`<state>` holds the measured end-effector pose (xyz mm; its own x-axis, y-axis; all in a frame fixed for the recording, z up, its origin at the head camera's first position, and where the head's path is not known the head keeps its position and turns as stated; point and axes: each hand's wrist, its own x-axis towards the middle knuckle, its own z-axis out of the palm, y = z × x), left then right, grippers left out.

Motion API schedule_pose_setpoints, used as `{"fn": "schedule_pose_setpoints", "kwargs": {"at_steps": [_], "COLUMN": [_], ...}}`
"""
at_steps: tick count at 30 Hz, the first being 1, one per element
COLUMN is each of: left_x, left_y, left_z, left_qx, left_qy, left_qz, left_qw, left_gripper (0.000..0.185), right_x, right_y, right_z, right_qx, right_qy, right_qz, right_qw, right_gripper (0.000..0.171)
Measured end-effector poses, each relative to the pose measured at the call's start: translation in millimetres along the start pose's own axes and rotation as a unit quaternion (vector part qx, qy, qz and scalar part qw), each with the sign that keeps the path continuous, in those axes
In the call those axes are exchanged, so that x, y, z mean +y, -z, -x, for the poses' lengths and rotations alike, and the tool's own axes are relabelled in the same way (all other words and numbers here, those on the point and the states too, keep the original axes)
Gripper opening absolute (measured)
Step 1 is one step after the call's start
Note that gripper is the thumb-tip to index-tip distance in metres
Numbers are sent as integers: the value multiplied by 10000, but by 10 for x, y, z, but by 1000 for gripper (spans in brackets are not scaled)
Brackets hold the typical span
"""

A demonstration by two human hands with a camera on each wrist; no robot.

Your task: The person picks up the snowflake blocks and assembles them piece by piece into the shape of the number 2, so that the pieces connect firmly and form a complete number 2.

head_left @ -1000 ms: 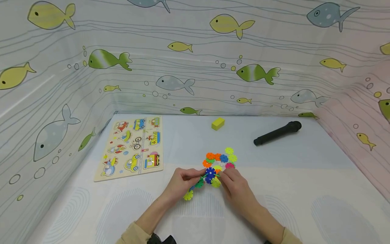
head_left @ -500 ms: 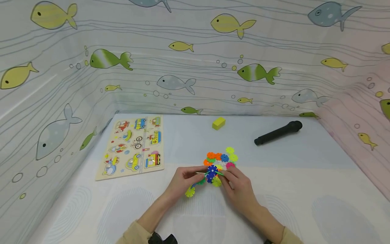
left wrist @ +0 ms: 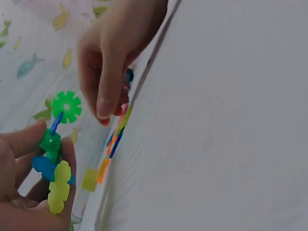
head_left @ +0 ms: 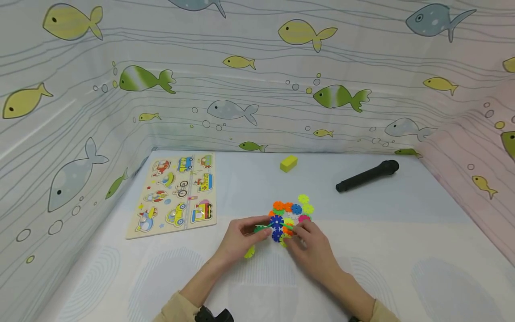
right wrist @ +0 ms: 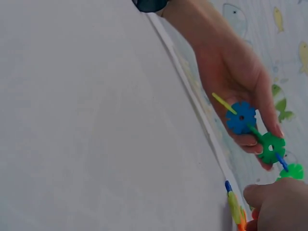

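Note:
My left hand [head_left: 238, 237] pinches a short chain of slotted plastic discs between thumb and fingers. The chain's yellow disc [left wrist: 58, 187] hangs below that hand, with a blue disc [right wrist: 241, 117] beside it. A green disc [right wrist: 272, 147] sits at the fingertips, and a dark blue disc [head_left: 276, 221] joins it to another green disc [left wrist: 66, 107] at the far end. My right hand [head_left: 315, 250] is just right of this end, its fingers loosely bent. In the left wrist view a gap shows between its fingertips and the green disc.
Several loose discs [head_left: 307, 209] in orange, yellow, pink and blue lie flat beyond the hands. A wooden vehicle puzzle board [head_left: 169, 223] lies at the left. A yellow block [head_left: 289, 163] sits at the back, with a black microphone [head_left: 367, 176] at the right. Fish-printed sheeting [head_left: 281, 89] surrounds the table.
The right thumb has come away from the chain's end green disc, which the right hand pinched earlier. The chain has tilted and shifted slightly left in the left hand.

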<state>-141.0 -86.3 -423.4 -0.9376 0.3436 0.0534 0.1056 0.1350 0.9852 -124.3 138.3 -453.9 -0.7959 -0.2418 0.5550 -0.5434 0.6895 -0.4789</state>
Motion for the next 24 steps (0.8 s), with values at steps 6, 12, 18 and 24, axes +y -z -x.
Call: {"fn": "schedule_pose_setpoints", "kwargs": {"at_steps": [6, 12, 18, 24], "left_x": [0, -17, -17, -16], "left_y": [11, 19, 22, 25], "left_z": [3, -6, -7, -10], "left_qx": [82, 195, 253, 316], "left_qy": [17, -94, -86, 8], "left_qz": [-32, -115, -63, -51], "left_qw": [10000, 9997, 9996, 9995], "left_gripper": [36, 36, 37, 37], "right_x": [-28, -33, -49, -50], "right_y": [17, 12, 10, 15], "right_z": [12, 0, 6, -1], "right_qx": [-575, -715, -695, -537], "right_qy": [-236, -580, -1028, -1271], "right_qz": [186, 282, -41, -504], "right_qw": [9979, 9954, 9923, 9892], "right_gripper": [36, 33, 32, 27]}}
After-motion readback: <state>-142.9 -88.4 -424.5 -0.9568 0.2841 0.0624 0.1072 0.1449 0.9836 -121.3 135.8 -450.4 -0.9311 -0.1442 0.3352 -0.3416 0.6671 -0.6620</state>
